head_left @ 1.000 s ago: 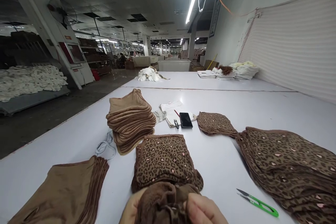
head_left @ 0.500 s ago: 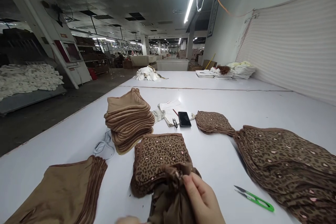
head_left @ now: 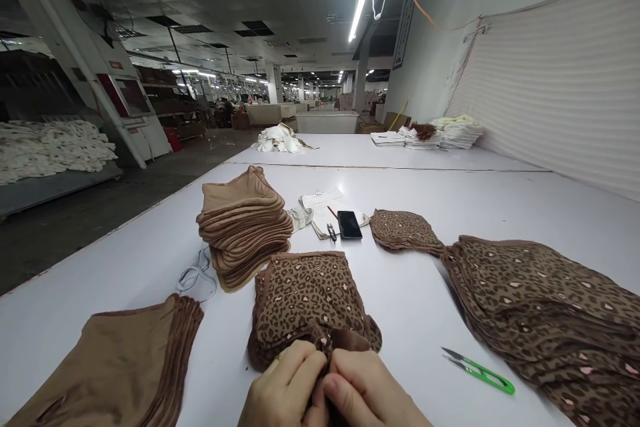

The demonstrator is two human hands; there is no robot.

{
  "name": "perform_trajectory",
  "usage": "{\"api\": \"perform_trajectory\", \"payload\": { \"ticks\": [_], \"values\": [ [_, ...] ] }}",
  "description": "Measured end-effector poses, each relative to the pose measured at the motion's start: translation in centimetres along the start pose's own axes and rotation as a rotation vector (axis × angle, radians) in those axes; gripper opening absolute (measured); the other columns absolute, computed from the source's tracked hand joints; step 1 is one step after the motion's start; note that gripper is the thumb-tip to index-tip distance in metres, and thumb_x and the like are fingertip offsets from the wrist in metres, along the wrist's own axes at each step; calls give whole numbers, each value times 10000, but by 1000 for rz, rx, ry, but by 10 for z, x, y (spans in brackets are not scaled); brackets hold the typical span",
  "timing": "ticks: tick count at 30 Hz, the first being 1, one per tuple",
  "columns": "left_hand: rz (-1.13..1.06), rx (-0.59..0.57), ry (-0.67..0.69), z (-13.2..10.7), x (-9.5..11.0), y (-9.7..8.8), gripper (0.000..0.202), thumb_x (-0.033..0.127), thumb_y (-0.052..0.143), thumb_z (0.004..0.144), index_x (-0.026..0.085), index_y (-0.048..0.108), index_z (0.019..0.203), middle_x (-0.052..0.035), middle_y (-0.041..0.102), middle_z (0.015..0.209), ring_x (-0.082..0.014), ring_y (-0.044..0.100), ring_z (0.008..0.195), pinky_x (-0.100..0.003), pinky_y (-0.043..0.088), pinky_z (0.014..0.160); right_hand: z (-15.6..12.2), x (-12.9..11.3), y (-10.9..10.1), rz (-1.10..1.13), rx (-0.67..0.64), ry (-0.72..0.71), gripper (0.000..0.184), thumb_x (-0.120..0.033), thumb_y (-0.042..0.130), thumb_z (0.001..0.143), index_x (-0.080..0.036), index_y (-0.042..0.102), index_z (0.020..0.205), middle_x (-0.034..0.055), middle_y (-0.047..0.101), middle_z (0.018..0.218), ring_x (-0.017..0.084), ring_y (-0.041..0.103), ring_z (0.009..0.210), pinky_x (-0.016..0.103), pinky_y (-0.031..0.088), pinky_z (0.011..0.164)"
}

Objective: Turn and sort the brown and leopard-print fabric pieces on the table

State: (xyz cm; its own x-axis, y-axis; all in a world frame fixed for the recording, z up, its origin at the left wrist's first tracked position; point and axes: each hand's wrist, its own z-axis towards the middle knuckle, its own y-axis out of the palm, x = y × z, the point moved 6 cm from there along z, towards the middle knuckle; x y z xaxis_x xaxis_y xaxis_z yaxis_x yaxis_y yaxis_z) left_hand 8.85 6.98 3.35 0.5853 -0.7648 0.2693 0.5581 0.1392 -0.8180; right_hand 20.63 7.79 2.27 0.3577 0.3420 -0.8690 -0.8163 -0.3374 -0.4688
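Both my hands meet at the near edge of the table, over the front of a stack of leopard-print garment pieces. My left hand is closed, its fingers pinching a bunched brown garment. Close against it, my right hand grips the same cloth with thumb and bent fingers. Most of the garment is hidden behind and below the hands. To the right lie green-handled thread snips, their blades pointing left.
Plain brown pieces form a tall stack and a nearer pile at left. More leopard-print pieces fill the right side. A phone, papers and dark snips lie mid-table. Pale cord is coiled by the tall stack.
My left hand has come up from the bottom edge to join my right hand at the cloth. The right hand and bunched garment have moved lower. The view has shifted slightly.
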Motion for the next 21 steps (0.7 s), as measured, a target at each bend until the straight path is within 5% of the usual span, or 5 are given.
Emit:
{"api": "perform_trajectory", "payload": {
  "ticks": [4,10,13,17,21],
  "values": [
    [17,-114,49,9,1,6,161,82,452,823,173,584,802,-86,648,748,-236,652,659,-337,564,559,-1,-4,1,141,-84,-12,417,-504,392,980,-210,426,687,-53,438,658,97,394,598,216,291,546],
    [-376,-391,-111,24,-3,1,230,20,612,660,212,497,714,31,593,709,-114,587,630,-174,456,553,-5,-3,-15,343,-39,37,545,-661,425,905,-206,377,608,-51,331,624,113,330,606,241,276,564],
    [-325,-279,-150,27,-5,-11,240,-5,561,661,210,507,754,14,591,726,-130,605,660,-187,484,587,-2,-8,-22,426,7,93,543,-656,445,901,-200,407,609,-52,330,626,103,310,592,235,272,549],
    [-115,-65,89,22,2,-18,327,25,455,831,156,512,1125,-127,639,1045,-208,663,913,-275,556,787,2,-16,-8,459,-124,98,509,-612,431,930,-175,545,695,-39,444,632,93,363,583,227,293,551],
    [-213,-168,110,16,-6,1,157,162,412,899,209,546,832,-38,642,795,-175,640,662,-261,539,572,-6,1,13,322,-194,199,530,-685,504,840,-190,561,659,-37,453,616,102,375,558,218,294,495]
  ]
}}
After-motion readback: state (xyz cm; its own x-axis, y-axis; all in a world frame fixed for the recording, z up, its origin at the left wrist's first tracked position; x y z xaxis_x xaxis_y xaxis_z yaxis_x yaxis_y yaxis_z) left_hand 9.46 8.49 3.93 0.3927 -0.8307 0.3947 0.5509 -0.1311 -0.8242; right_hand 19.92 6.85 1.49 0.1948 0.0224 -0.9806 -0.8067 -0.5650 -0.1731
